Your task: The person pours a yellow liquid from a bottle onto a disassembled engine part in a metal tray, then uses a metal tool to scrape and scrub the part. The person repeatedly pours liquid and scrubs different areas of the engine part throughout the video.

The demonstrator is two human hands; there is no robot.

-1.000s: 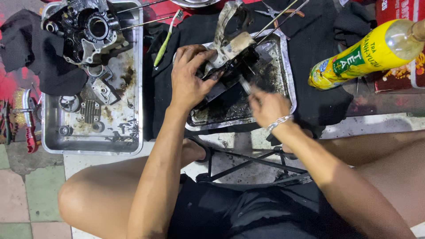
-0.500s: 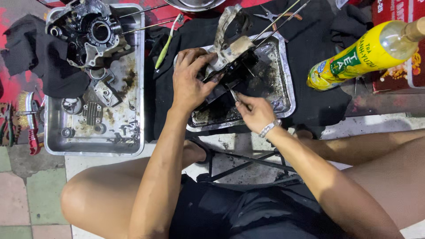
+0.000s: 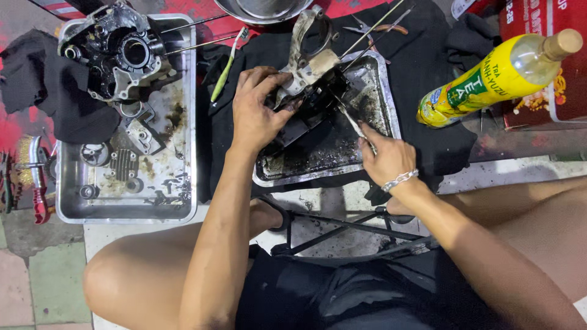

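Note:
My left hand (image 3: 255, 110) grips a grimy metal engine part (image 3: 312, 67), pale at the top and black below, tilted over a dirty metal tray (image 3: 386, 116). My right hand (image 3: 387, 157) holds a thin metal tool (image 3: 350, 119) whose tip touches the black lower side of the part. A chain bracelet (image 3: 398, 179) sits on my right wrist. The tray's floor is coated with dark oily residue.
A second metal tray (image 3: 186, 122) at the left holds a black engine casing (image 3: 119, 52) and several small parts. A green toothbrush (image 3: 224, 67), black cloths, long rods (image 3: 373, 27), a yellow bottle (image 3: 489, 76) and red pliers (image 3: 38, 183) lie around. My bare knees frame a folding stool.
My right hand has shifted right and turned, so the thin tool now angles up-left onto the part. My left hand keeps its grip on the part.

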